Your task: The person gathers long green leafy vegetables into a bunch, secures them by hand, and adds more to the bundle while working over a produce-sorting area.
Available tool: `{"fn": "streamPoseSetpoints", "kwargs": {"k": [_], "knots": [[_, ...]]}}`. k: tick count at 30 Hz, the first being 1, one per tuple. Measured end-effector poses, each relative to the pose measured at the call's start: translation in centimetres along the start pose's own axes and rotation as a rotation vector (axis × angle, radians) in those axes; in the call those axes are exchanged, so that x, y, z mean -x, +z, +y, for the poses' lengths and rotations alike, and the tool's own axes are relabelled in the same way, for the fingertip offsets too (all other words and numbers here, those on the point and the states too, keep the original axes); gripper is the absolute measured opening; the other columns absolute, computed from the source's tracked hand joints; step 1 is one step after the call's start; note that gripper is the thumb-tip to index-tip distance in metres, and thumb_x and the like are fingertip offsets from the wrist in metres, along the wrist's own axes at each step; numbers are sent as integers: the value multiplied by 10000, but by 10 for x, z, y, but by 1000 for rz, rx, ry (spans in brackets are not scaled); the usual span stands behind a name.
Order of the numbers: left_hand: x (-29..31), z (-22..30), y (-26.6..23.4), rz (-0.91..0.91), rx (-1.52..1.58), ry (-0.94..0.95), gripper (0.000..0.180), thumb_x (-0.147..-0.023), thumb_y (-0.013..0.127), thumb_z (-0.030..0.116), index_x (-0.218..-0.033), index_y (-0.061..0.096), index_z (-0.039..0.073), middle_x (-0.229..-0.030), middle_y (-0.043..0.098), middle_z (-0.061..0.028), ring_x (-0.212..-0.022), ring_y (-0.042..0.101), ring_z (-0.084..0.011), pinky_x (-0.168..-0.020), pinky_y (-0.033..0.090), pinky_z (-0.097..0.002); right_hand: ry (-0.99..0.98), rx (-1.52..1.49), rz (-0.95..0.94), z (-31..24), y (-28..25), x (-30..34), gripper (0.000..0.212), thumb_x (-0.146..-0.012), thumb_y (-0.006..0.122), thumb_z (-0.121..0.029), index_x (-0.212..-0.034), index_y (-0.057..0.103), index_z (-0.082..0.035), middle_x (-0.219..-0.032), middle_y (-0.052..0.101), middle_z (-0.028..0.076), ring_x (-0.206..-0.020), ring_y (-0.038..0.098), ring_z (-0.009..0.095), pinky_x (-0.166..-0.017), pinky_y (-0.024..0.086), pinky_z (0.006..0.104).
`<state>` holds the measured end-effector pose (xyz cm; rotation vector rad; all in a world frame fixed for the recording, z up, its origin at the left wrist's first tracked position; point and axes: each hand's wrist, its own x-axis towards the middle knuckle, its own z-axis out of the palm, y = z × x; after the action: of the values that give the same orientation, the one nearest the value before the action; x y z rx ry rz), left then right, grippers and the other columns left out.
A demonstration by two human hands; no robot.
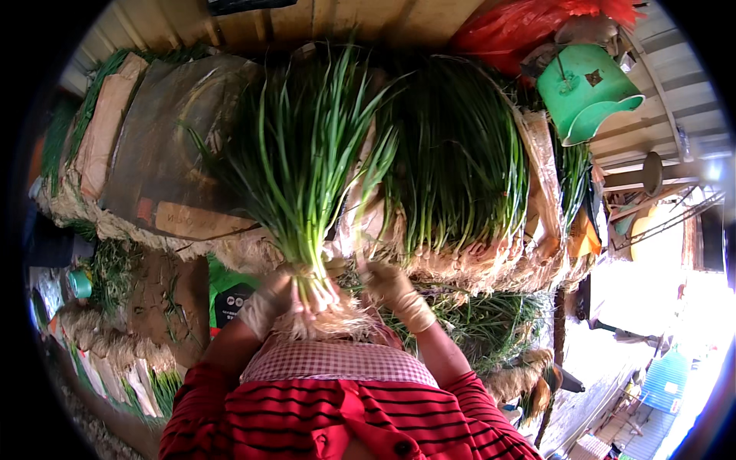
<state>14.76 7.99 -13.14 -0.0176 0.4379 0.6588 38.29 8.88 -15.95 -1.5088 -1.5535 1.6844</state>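
A thick bunch of spring onions stands upright in front of me, its green leaves fanned out at the top and its pale roots hanging near my checked apron. My left hand, in a pale glove, is closed around the white lower stems. Just right of the bunch is my gloved right hand, slightly blurred, with its fingers drawn together. From those fingers a pale, smeared spring onion stalk rises to a few green leaves. The fingertips of both hands are partly hidden or blurred.
Behind the bunch, more spring onions lie in a dense row, roots facing me. A dark sheet covers the row's left part. Loose green trimmings lie lower right. A cut green bucket hangs at upper right, beside red plastic.
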Motion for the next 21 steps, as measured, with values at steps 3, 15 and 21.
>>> {"fn": "streamPoseSetpoints", "kwargs": {"k": [3, 15, 21], "knots": [[-2, -1, 11, 39, -155, 57, 496, -692, 622, 253, -1071, 471, -29, -874, 571, -221, -741, 605, -326, -568, 524, -377, 79, 304, -133, -21, 29, 9, 335, -768, 658, -208, -1043, 562, -44, -963, 619, 75, -780, 596, 169, -754, 465, 254], [2, -5, -8, -152, -48, 221, 380, -670, 594, 250, -967, 487, 39, -803, 532, -107, -762, 530, -260, -770, 439, -411, -115, 505, 88, -9, 4, -49, 178, -842, 511, -227, -902, 609, -91, -825, 628, 126, -684, 612, 240, -639, 496, 358], [6, 4, 2, -243, 24, 229, 335, -719, 548, 181, -1017, 468, 53, -811, 529, -74, -770, 516, -248, -766, 418, -412, 16, 191, 247, -52, 22, -109, 347, -790, 562, -304, -1016, 543, -41, -936, 601, 214, -886, 588, 298, -800, 456, 358]]}}
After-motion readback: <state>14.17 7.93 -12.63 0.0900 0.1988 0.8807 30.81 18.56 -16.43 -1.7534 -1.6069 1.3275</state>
